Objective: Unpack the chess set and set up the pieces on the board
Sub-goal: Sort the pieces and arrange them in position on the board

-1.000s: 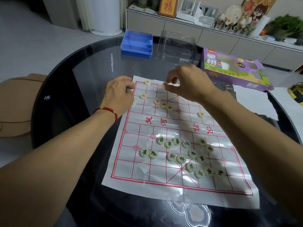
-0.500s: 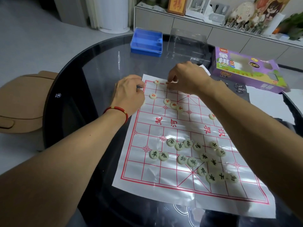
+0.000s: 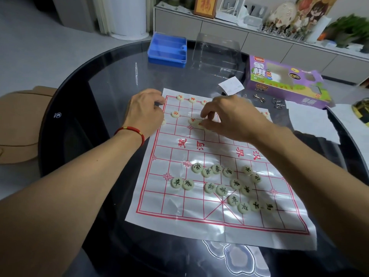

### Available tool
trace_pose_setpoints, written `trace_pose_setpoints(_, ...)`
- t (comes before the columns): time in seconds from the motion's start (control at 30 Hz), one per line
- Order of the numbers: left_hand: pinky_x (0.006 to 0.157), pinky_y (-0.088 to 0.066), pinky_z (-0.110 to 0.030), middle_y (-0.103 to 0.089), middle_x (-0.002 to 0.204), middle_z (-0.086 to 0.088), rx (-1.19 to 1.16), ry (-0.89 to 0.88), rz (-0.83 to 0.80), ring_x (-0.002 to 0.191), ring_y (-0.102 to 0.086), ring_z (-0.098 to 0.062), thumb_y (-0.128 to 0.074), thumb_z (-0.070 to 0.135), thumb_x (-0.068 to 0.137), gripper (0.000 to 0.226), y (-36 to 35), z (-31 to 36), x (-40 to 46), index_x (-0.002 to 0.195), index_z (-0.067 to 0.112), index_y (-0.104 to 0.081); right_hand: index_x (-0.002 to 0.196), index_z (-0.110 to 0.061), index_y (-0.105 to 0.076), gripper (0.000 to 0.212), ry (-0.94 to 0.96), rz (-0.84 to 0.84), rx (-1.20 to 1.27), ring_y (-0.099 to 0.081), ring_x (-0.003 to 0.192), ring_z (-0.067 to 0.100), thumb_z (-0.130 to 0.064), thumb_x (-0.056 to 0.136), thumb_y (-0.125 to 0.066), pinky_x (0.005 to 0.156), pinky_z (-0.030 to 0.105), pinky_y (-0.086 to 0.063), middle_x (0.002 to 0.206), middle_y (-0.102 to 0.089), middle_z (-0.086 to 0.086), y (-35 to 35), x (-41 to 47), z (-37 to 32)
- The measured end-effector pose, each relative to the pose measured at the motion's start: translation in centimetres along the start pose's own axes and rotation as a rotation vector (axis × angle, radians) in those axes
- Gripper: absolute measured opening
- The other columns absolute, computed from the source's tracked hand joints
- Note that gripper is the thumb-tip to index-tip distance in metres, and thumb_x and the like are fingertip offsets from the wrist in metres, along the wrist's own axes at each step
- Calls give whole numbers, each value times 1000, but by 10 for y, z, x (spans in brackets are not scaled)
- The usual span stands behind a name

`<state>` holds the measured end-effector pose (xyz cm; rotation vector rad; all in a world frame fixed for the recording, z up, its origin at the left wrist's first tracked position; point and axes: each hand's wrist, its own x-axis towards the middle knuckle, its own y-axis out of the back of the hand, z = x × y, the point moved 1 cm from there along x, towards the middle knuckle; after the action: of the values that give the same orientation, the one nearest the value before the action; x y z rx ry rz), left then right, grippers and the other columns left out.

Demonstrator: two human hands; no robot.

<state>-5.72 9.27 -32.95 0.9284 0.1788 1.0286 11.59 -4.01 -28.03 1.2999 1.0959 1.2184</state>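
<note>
You're laying out the red pieces on the board's far rows. Your right hand reaches into the loose red cluster, fingers curled; whether they pinch one, I cannot tell. Left hand rests curled at the board's edge. Next, seat a piece on its point; the black pieces wait near you.

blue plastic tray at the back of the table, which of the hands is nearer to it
Left. The left hand sits at the board's far left corner, below the blue plastic tray; the right hand is further right.

right hand hiding red pieces
</note>
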Motion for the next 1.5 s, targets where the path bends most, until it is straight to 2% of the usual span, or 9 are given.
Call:
trace_pose_setpoints(0.13,71,-42,-11,-61,130,-10,7,0,2,118,-60,-28,-56,7,97,21,2,3,-1,113,3,-68,113,-22,-70,34,-1,-36,-24,-66,88,20,-48,93,-64,71,39,-60,105,-70,0,-4,1,-2)
trace_pose_setpoints(0.33,66,-37,-4,-60,131,-9,3,12,-7,119,-59,-27,-56,7,97,20,0,2,-1,113,4,-68,107,-21,-71,25,-18,6,-14,-65,84,18,-41,93,-65,67,38,-59,101,-70,-2,-5,3,0)
trace_pose_setpoints(0.47,81,-45,-16,-59,133,-9,-24,37,-7,120,-58,-26,-57,3,96,24,-1,2,0,117,4,-68,109,-20,-72,21,-13,105,66,-66,85,17,-33,93,-65,70,38,-60,102,-71,-1,0,27,-2)
trace_pose_setpoints(0.6,94,-35,-16,-60,132,-9,-26,30,7,123,-54,-23,-54,-5,92,33,2,5,0,120,4,-70,109,-20,-73,19,5,155,98,-66,89,16,-24,91,-70,75,35,-60,106,-71,0,-5,72,-13)
trace_pose_setpoints(0.97,100,-42,-29,-64,123,-7,-40,21,5,115,-57,-24,-56,-4,86,33,-4,-3,5,112,8,-73,106,-26,-72,22,-19,17,74,-65,95,22,-25,85,-74,83,45,-59,109,-68,-1,-23,127,-25)
trace_pose_setpoints(1.13,95,-40,-24,-63,124,-6,-39,28,14,115,-57,-23,-58,-1,89,29,-4,-3,5,113,8,-72,108,-23,-72,23,-20,10,67,-67,93,22,-27,86,-76,83,43,-60,109,-70,1,-25,130,-24)
trace_pose_setpoints(1.3,93,-37,-22,-63,125,-7,-30,32,21,117,-57,-23,-58,1,90,30,-4,-2,4,115,9,-72,114,-20,-71,25,2,37,63,-67,95,20,-25,90,-74,84,40,-60,112,-70,3,-18,122,-23)
trace_pose_setpoints(1.4,94,-33,-20,-62,128,-7,-10,16,27,120,-54,-23,-57,-1,91,32,-3,-1,3,118,9,-71,108,-22,-74,19,23,81,50,-68,91,22,-19,89,-72,79,43,-60,107,-72,2,-7,102,-16)
trace_pose_setpoints(1.5,100,-42,-26,-61,132,-8,-17,6,21,123,-55,-25,-58,-1,92,31,-3,-1,3,119,7,-71,103,-20,-75,13,19,48,41,-69,84,22,-20,92,-67,74,43,-61,99,-74,2,1,69,-7)
